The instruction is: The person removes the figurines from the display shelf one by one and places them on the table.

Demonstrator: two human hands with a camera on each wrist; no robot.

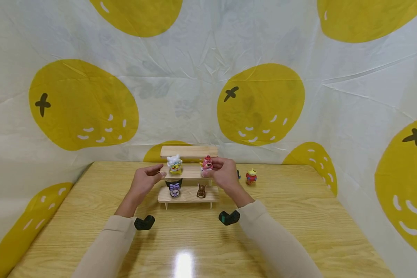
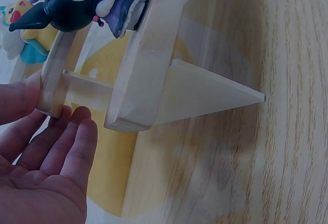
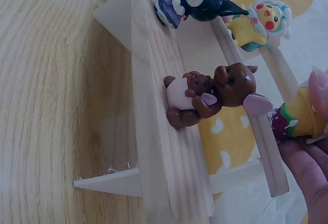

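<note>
A three-step wooden display stand (image 1: pixel 189 197) stands on the table. My left hand (image 1: pixel 144 181) pinches the left end of its middle shelf (image 2: pixel 51 88), thumb on one face and fingers behind the other. At that shelf's right end my right hand (image 1: pixel 226 173) holds a pink bear figurine (image 1: pixel 207 165); its cone-patterned part (image 3: pixel 305 114) shows in the right wrist view. A white-hooded yellow figurine (image 1: pixel 175 166) stands on the left of the same shelf. Below are a black-and-purple figurine (image 1: pixel 174 189) and a brown kangaroo-like figurine (image 3: pixel 205 96) on the bottom shelf.
Right of the stand, a green-headed figurine in red (image 1: pixel 251 177) stands on the wooden table (image 1: pixel 281 216). A small blue thing (image 1: pixel 238 175) beside it is mostly hidden by my right hand. Behind hangs a white cloth (image 1: pixel 180 96) with yellow fruit prints. The top shelf (image 1: pixel 189 151) is bare.
</note>
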